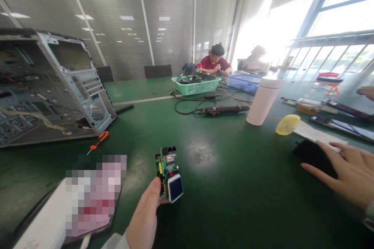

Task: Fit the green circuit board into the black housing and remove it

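On the green table [233, 186], one circuit board [168, 173], two hands.

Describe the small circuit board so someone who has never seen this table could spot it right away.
On the big green table, look near the front edge, right of the open computer case. The left hand holds a small green circuit board upright there. Its little square screen at the lower end sets it apart from everything nearby.
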{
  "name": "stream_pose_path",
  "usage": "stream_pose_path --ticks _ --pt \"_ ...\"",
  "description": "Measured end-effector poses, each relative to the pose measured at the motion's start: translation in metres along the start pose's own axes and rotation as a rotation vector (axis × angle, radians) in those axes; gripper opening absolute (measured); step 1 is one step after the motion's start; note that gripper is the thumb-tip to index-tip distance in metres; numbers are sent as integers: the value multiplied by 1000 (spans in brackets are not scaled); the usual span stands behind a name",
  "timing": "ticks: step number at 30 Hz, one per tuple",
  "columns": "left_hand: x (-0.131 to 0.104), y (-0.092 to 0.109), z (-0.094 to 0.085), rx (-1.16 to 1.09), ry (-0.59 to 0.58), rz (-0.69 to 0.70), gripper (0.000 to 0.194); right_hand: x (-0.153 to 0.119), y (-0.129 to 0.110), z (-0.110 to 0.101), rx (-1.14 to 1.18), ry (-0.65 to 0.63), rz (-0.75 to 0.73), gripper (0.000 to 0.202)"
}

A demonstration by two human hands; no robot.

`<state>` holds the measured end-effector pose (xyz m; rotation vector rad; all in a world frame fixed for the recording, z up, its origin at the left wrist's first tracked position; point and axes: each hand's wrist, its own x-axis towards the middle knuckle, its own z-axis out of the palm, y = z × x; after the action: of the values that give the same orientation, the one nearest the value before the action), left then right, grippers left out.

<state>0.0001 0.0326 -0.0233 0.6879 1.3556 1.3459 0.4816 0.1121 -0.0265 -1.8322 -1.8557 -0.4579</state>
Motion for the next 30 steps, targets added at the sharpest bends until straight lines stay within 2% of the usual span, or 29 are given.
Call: stream_pose_path --ticks 3,5,7,11,16,19,22,25,27,30 --pt "-18 11 16 13 62 94 59 4 -58 -22 -81 -41 -84 80" --pt "-23 18 24 23 10 135 61 4 -95 -33 -6 -15 -223 71" --pt "-24 23 28 52 -47 187 54 0 -129 -40 113 8 -369 57" --pt "-21 23 23 216 -144 260 33 -20 -198 -52 336 -58 -511 44" --pt "-22 17 15 378 -206 334 27 -31 -263 -58 503 -132 -686 48" --pt "-23 15 16 433 -207 425 26 -21 -283 -49 565 -191 -774 55" --pt "-23 16 18 433 -209 454 24 -7 -292 -39 574 -347 -816 58" --pt "-24 18 20 335 -242 362 27 2 -293 -37 577 -466 -837 58" --pt "-25 19 20 253 -266 294 32 3 -292 -40 614 -513 -822 50" --pt "-23 20 17 124 -276 203 39 -1 -290 -45 788 -607 -693 37"
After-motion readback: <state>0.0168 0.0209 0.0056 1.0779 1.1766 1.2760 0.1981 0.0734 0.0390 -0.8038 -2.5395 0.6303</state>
